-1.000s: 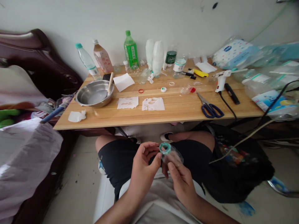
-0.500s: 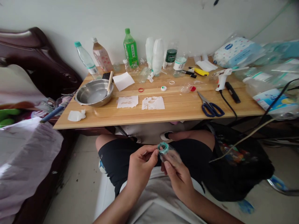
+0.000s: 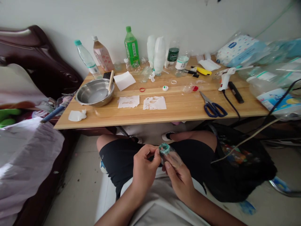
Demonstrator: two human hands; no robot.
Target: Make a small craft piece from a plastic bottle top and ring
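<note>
Seated near a cluttered wooden table (image 3: 178,111), a person holds a cut clear bottle top (image 3: 172,158) over the lap, the right hand (image 3: 179,179) wrapped around its body while the left hand (image 3: 144,166) pinches at its teal cap ring (image 3: 164,148). The thin plastic could buckle or slip free if the pinch tightens unevenly; scissors (image 3: 213,106) lie far right.
</note>
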